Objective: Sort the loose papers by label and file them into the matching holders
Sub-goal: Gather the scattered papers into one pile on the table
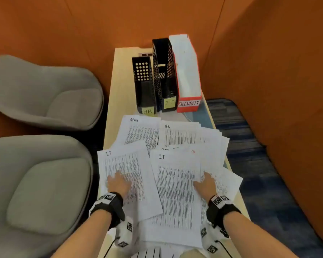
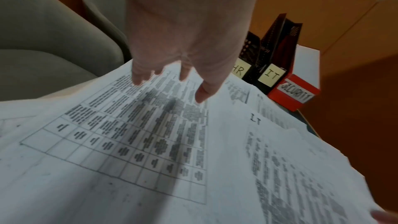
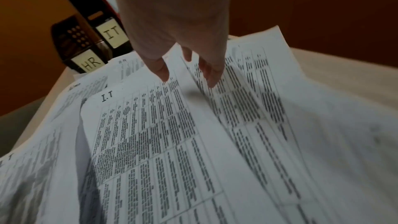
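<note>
Loose printed sheets cover the near half of the narrow table (image 1: 113,94). My left hand (image 1: 117,180) lies flat with straight fingers on a sheet marked IT (image 1: 127,175). My right hand (image 1: 206,181) rests open at the right edge of a second IT sheet (image 1: 175,192), fingertips (image 3: 163,72) touching paper. Farther back lie a sheet marked Admin (image 1: 138,131) and one marked HR (image 1: 181,135). At the far end stand the black HR holder (image 1: 145,86), the black IT holder (image 1: 165,75) and the red SECURITY holder (image 1: 187,71).
Two grey upholstered seats (image 1: 39,94) stand close to the table's left side. Orange padded walls (image 1: 268,71) enclose the back and right. Blue carpet (image 1: 250,146) shows to the right of the table.
</note>
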{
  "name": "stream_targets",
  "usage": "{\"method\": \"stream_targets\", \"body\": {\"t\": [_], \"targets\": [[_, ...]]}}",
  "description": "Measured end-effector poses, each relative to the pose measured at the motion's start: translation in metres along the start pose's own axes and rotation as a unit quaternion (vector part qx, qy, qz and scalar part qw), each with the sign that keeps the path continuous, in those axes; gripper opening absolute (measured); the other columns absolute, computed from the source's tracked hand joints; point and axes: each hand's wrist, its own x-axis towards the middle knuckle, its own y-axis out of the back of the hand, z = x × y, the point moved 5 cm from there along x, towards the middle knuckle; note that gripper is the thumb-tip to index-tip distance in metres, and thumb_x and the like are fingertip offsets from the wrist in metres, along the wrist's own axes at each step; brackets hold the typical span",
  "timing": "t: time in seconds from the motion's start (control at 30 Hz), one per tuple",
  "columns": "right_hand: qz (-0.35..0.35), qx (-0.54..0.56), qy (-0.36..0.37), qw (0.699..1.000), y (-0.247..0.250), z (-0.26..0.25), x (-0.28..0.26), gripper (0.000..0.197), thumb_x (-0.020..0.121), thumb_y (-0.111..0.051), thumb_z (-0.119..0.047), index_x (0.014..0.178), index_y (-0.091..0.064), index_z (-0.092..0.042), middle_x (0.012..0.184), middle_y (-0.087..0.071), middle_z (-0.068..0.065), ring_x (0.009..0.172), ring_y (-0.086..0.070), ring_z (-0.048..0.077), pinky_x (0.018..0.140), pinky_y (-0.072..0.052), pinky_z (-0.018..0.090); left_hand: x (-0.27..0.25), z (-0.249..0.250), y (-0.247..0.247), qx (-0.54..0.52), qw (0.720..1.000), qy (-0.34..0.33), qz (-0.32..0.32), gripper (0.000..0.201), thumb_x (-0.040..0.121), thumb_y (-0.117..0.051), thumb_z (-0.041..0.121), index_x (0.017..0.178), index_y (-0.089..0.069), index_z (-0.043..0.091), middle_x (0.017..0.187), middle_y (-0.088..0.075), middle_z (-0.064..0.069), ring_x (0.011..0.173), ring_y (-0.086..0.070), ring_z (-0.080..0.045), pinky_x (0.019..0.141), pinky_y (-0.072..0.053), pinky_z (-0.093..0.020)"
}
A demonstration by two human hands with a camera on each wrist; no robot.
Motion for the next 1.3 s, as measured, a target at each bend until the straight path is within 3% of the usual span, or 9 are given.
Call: {"method": "stream_targets", "body": {"t": [0.1,0.17,0.3,0.57,0.7,0.93,1.03,1.13,1.3], "targets": [[-0.018,0.054,-0.063,0.996,-0.006,-0.006,-0.023,0.078,0.081,-0.072,-0.025,0.143,-0.029,-0.004,0.138,-0.048,0.013,0.122,-0.051,0.033,0.101,-0.044,0.038,0.016,-0.042,0.016,-0.020,0.990,0.130,0.047,0.096,0.079,-0.072,0.035,0.149,-0.012,0.008,0.149,-0.019,-0.025,0.135,-0.028,-0.044,0.110,-0.030,-0.050],[-0.041,0.051,-0.070,0.995,-0.014,-0.006,-0.033,0.076,0.081,-0.074,-0.017,0.141,-0.028,-0.004,0.129,-0.051,0.013,0.117,-0.054,0.033,0.095,-0.045,0.034,0.036,-0.074,0.016,-0.059,0.987,0.145,0.028,0.100,0.072,-0.078,0.035,0.145,-0.019,0.000,0.145,-0.029,-0.027,0.131,-0.035,-0.043,0.108,-0.034,-0.048],[-0.062,0.020,-0.060,0.996,-0.035,-0.004,-0.047,0.073,0.083,-0.072,-0.016,0.143,-0.031,-0.006,0.136,-0.051,0.011,0.120,-0.053,0.030,0.102,-0.045,0.040,0.051,-0.109,0.023,-0.040,0.997,0.052,0.030,0.066,0.062,-0.078,0.026,0.118,-0.050,0.003,0.118,-0.054,-0.020,0.110,-0.052,-0.036,0.096,-0.045,-0.042],[-0.072,0.149,-0.059,0.984,-0.062,-0.012,-0.051,0.038,0.090,-0.060,-0.007,0.126,-0.050,-0.016,0.116,-0.063,0.009,0.105,-0.060,0.029,0.096,-0.049,0.042,0.042,-0.089,0.031,-0.116,0.988,-0.099,-0.014,0.019,0.077,-0.073,0.004,0.086,-0.058,0.011,0.086,-0.059,-0.005,0.079,-0.055,-0.022,0.067,-0.041,-0.026],[0.034,0.192,-0.026,0.980,-0.042,-0.026,-0.047,0.046,0.093,-0.056,-0.024,0.137,-0.047,-0.014,0.130,-0.055,0.001,0.121,-0.052,0.024,0.107,-0.040,0.046,0.043,-0.092,0.046,-0.147,0.979,-0.128,0.052,0.023,0.088,-0.058,0.004,0.073,-0.044,0.014,0.074,-0.051,-0.005,0.068,-0.043,-0.020,0.063,-0.037,-0.031],[0.232,0.259,-0.049,0.936,0.036,-0.022,-0.034,0.035,0.099,-0.048,-0.026,0.126,-0.055,-0.007,0.121,-0.060,0.009,0.108,-0.057,0.027,0.099,-0.045,0.041,0.055,-0.123,0.087,-0.275,0.952,-0.049,0.128,0.013,0.092,-0.054,0.004,0.103,-0.060,0.002,0.092,-0.062,-0.013,0.080,-0.059,-0.027,0.067,-0.047,-0.033],[0.215,0.325,-0.044,0.920,0.057,-0.030,-0.040,0.034,0.098,-0.045,-0.025,0.128,-0.055,-0.010,0.122,-0.062,0.010,0.108,-0.059,0.026,0.090,-0.048,0.036,0.054,-0.115,0.085,-0.324,0.941,-0.053,0.085,0.007,0.091,-0.059,0.006,0.087,-0.061,0.001,0.081,-0.061,-0.013,0.072,-0.054,-0.020,0.066,-0.044,-0.030],[0.123,0.330,-0.022,0.936,0.051,-0.054,-0.050,0.028,0.101,-0.041,-0.027,0.122,-0.054,-0.013,0.114,-0.061,0.007,0.097,-0.060,0.017,0.073,-0.048,0.025,0.042,-0.090,0.072,-0.333,0.938,-0.085,0.048,0.029,0.090,-0.061,0.008,0.065,-0.047,0.010,0.064,-0.049,-0.007,0.059,-0.043,-0.016,0.056,-0.038,-0.027],[0.104,0.170,-0.009,0.980,0.010,-0.059,-0.057,0.042,0.098,-0.050,-0.023,0.134,-0.048,-0.001,0.119,-0.053,0.006,0.115,-0.050,0.025,0.103,-0.038,0.040,0.019,-0.054,0.023,-0.263,0.956,-0.127,-0.018,0.019,0.089,-0.059,0.006,0.073,-0.051,0.014,0.068,-0.052,0.000,0.063,-0.051,-0.017,0.058,-0.040,-0.028]]}}
